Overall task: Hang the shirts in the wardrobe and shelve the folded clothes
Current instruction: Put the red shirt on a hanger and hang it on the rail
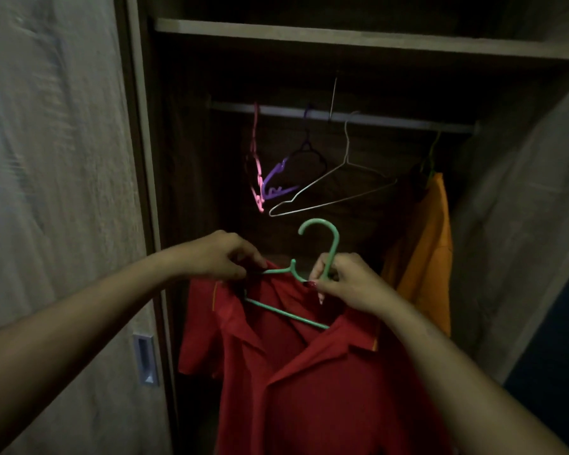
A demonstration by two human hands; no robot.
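I hold a red shirt [309, 382] on a green hanger [322, 257] in front of the open wardrobe [342, 37], below the rail [391, 121]. The hanger's hook curls up and opens to the left; its stem stands nearly upright, and its bottom bar runs from upper left down to lower right, so the long axis is tilted. The hanger looks like smooth round plastic rod.

My right hand [352, 287] has its fingers closed on the stem just under the hook. My left hand [217, 254] pinches the left shoulder of the shirt where the hanger arm enters the cloth, fingers pressed together on the fabric. The shirt is a soft matte weave with a folded collar and a thin yellow stripe at the sleeve seam; it drapes down between my forearms.

On the rail hang a pink hanger [255, 165], a purple hanger [276, 183], both plastic, and a thin white wire hanger [335, 188] tilted down to the left. At the right end an orange shirt [424, 251] hangs from another green hanger [429, 156]. The wardrobe is wood-grain board with a shelf [309, 34] above the rail; the sliding door [46, 192] at left has a recessed metal handle [145, 359].
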